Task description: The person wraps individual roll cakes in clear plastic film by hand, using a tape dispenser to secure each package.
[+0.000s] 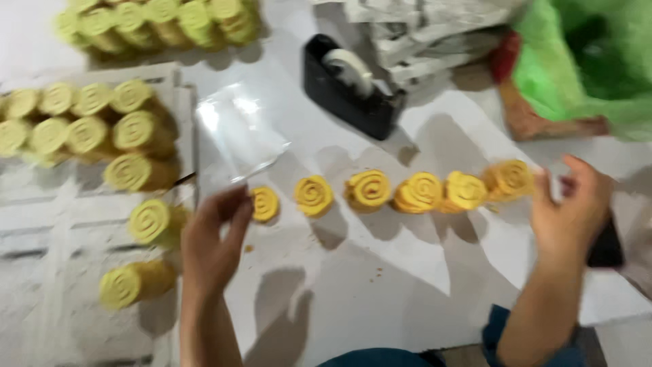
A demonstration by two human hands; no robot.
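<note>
Six spiral cookies between left hand, right hand.

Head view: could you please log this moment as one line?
left hand: holding clear bag | right hand: beside end of spiral cookie row | tape dispenser: behind row

A clear square wrapper sits upper left of centre; a green bag fills the upper right corner.
</note>
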